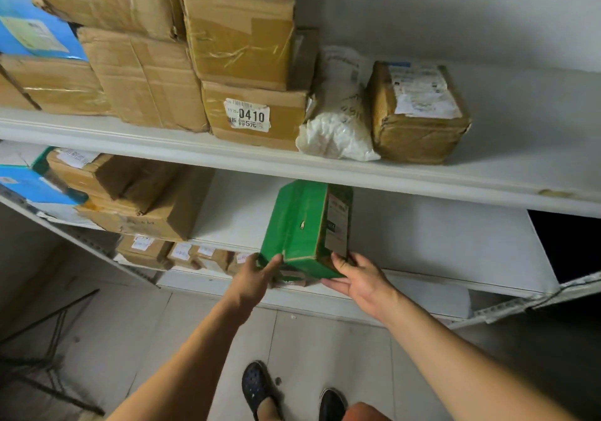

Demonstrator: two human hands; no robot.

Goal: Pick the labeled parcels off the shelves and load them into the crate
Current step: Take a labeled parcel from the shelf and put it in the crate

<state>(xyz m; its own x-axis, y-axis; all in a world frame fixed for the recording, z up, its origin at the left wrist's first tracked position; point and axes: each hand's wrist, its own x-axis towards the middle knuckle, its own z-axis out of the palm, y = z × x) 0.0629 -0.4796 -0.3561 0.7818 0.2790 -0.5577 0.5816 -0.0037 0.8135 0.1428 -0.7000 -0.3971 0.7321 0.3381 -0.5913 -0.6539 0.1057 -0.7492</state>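
A green parcel (pixel 302 229) with a label on its right side sits tilted at the front edge of the middle shelf (pixel 439 248). My left hand (pixel 257 277) holds its lower left corner, fingers on the green face. My right hand (pixel 357 277) cups its lower right corner, thumb on the labeled side and fingers underneath. The upper shelf (pixel 487 173) carries several brown cardboard parcels, one with a 0410 sticker (pixel 248 115), a white bag parcel (pixel 338 118), and a taped brown parcel (pixel 419 112) at the right. No crate is in view.
More brown boxes (pixel 140 196) and blue boxes (pixel 35 186) fill the left of the middle shelf. Small labeled parcels (pixel 182 253) lie on the lowest shelf. A black metal frame (pixel 48 349) stands on the tiled floor at left. My feet (pixel 260 388) are below.
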